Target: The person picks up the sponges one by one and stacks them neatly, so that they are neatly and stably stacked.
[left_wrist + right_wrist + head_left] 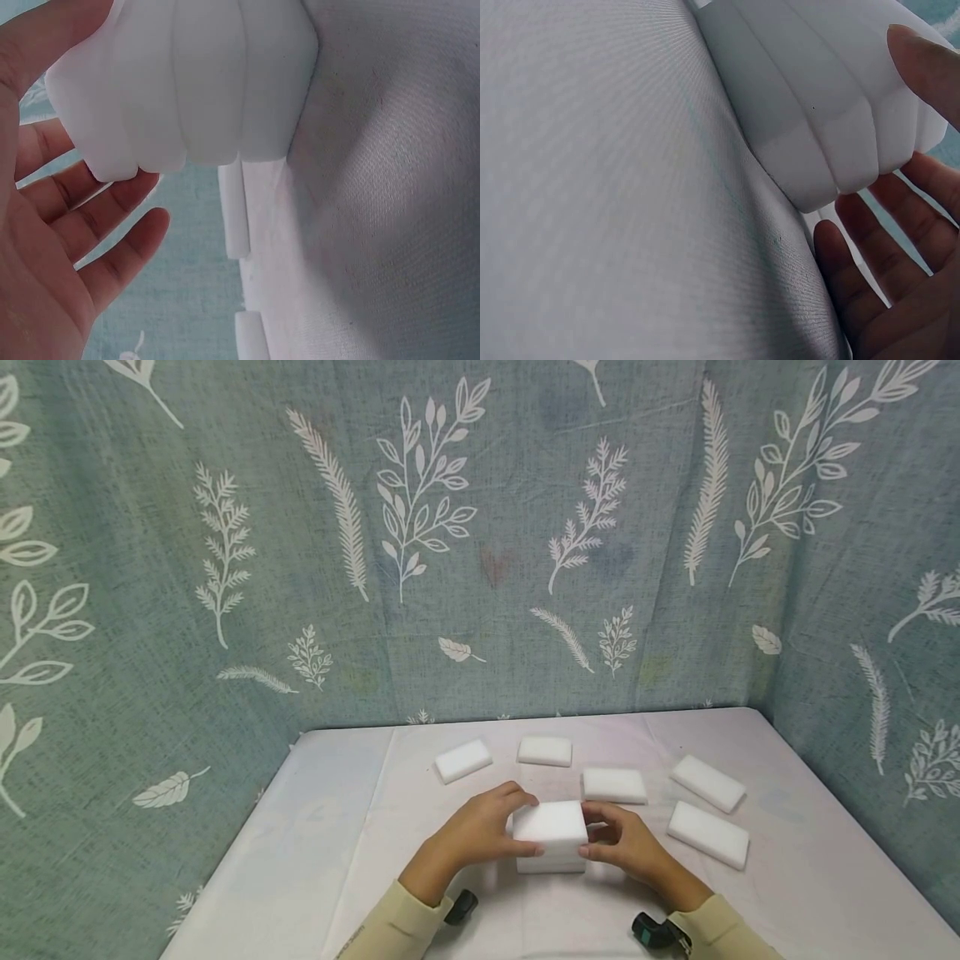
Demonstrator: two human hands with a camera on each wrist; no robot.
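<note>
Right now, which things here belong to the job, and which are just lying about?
In the job:
- stack of white rectangular foam-like blocks
- left hand and right hand, holding it from either side

Lying about:
- five loose white rectangular foam-like blocks, untouched on the pale cloth-covered table; they match, so could well be meant for the stack

Noted in the right wrist view a white stack (pixel 799 97) of at least four layers with visible seams. Observed resting on the pale, finely textured counter (pixel 607 195), wrinkled just beside the base. Found one dark speck (pixel 814 107) on a side face. Recorded a hand (pixel 907 289) at right, holding the stack between thumb and fingers; smallest fingertip near the bottom layer. Sighted blue-green cloth (pixel 936 10) behind.
</note>
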